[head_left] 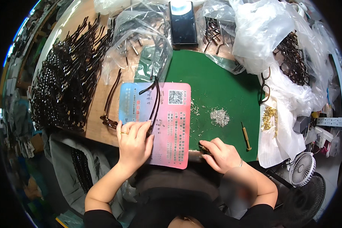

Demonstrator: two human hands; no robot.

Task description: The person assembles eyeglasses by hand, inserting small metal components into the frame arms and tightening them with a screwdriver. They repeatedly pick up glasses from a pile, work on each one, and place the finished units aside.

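My left hand, with a ring on one finger, is closed on a pair of dark brown eyeglasses. Their two temples point away from me, one over the wood and one over a blue-and-pink printed mat. The hand hides part of the front. At the near edge of a green mat, my right hand has its fingers curled over a small dark piece, too covered to name. Beyond it lies a pile of tiny silver screws. A brass-handled screwdriver rests to the right.
Many dark temples are heaped at the left. Plastic bags with frames and parts line the back, around a black phone. Small gold pieces sit on white sheeting at right. A white fan stands beyond the table's right edge.
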